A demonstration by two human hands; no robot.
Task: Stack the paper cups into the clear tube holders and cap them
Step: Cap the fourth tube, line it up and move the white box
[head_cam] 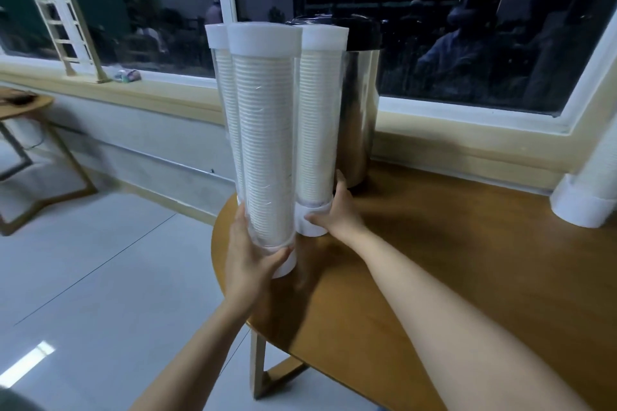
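Three clear tube holders stand upright on the left end of the wooden table (467,260), each packed with white paper cups and topped with a white cap. My left hand (248,253) grips the base of the nearest tube (265,150). My right hand (339,210) grips the white base of the right tube (317,117). The third tube (224,83) stands behind the nearest one and is mostly hidden by it.
A tall steel urn (359,103) with a dark lid stands right behind the tubes against the window sill. Another white-based tube (587,183) leans at the table's far right. The table edge lies just left of the tubes, and a second table (23,103) stands at far left.
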